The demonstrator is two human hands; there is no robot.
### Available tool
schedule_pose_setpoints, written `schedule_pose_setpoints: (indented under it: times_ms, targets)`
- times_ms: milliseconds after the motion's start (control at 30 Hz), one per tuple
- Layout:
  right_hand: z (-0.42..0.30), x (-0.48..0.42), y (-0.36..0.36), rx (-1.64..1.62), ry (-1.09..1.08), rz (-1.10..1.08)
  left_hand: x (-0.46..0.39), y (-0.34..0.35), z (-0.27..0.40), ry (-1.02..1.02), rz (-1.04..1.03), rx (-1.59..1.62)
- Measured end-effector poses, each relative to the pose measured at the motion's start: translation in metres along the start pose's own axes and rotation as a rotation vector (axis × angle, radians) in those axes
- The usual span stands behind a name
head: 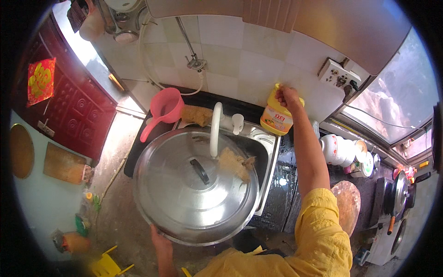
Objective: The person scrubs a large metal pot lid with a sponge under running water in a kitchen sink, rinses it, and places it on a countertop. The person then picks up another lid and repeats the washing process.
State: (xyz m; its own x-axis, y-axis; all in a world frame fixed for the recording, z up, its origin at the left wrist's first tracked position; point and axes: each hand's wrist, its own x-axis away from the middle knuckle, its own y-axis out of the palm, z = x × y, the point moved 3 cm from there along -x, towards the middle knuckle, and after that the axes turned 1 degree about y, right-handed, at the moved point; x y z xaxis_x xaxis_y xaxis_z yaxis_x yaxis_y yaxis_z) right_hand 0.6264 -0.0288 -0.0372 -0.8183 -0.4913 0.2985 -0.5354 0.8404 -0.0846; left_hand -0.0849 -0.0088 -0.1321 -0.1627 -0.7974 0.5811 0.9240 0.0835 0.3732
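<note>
A large round metal pot lid (173,204) with a black handle (199,172) covers much of the stainless steel sink (273,162). At the lid's near left rim, my left hand (161,240) grips the edge from below, its fingers partly hidden. A tan piece of loofah or scrubbing fibre (233,164) lies on the lid, close to the white faucet (215,135) that arches over it. My right hand (288,97) is closed around the upper part of a yellow dish detergent jug (276,119). The jug stands upright behind the sink's right corner, against the tiled wall.
A pink dipper (166,105) and a brown scrubbing pad (196,115) sit behind the sink. White bowls (334,149), a round cutting board (347,204) and a pan (400,192) line the right counter. A yellow chair (105,266) stands lower left.
</note>
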Motion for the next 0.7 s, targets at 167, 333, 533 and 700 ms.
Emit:
schedule_pose_setpoints:
  times_ms: [167, 333, 533, 700]
  targets:
    - [0.069, 0.059, 0.024, -0.247, -0.032, -0.068, 0.008, 0.007, 0.007, 0.027, 0.025, 0.05]
    - [0.228, 0.174, 0.113, 0.61, -0.667, -0.263, 0.013, 0.033, 0.02, 0.077, 0.053, -0.034]
    - [0.182, 0.256, 0.146, 0.431, -0.683, -0.614, 0.004, -0.002, 0.017, 0.088, 0.126, -0.04]
    - [0.183, 0.223, 0.161, 0.957, -0.902, -0.63, 0.01, 0.008, 0.016, 0.135, 0.163, -0.224]
